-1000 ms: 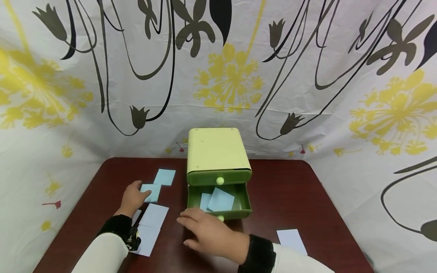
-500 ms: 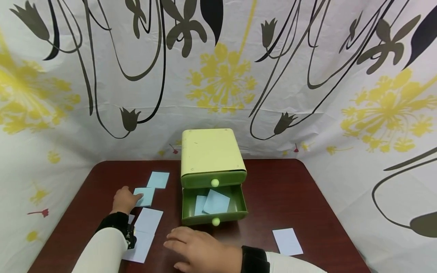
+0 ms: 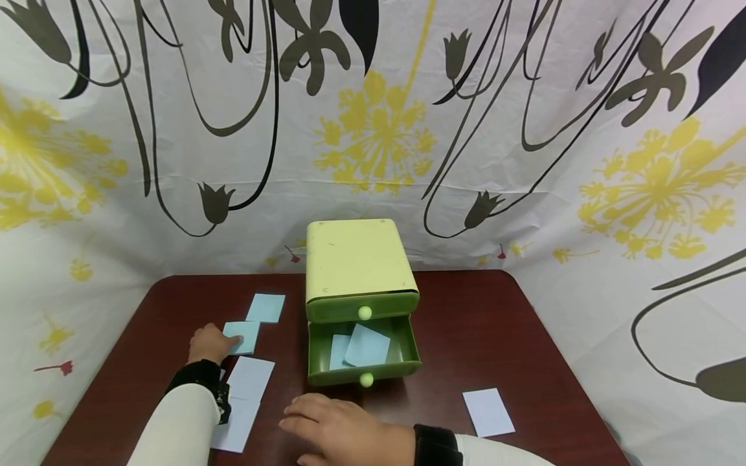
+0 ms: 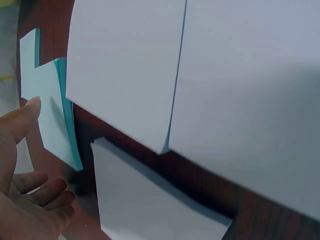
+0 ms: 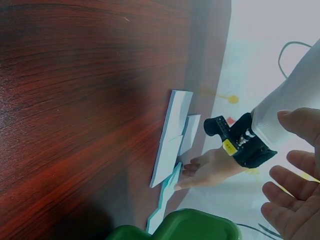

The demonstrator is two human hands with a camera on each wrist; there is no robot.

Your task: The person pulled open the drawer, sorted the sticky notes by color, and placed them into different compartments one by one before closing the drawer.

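Note:
My left hand is at the left of the table, beside a light blue sticky note pad. In the left wrist view the thumb lies at the pad's edge, while the other fingers are loosely bent with nothing between them. Another blue pad lies just behind. My right hand hovers in front of a yellow-green drawer box, holding nothing, fingers relaxed. The lower green drawer is pulled out, with blue notes inside; the upper drawer is closed.
White paper pads lie edge to edge near the left forearm, with a smaller white piece beside them. At the right lies a single white sheet. A patterned curtain surrounds the dark red table.
My right hand has drawn back from the drawer front toward me. The left hand stays by the blue pad. The whole view has shifted slightly.

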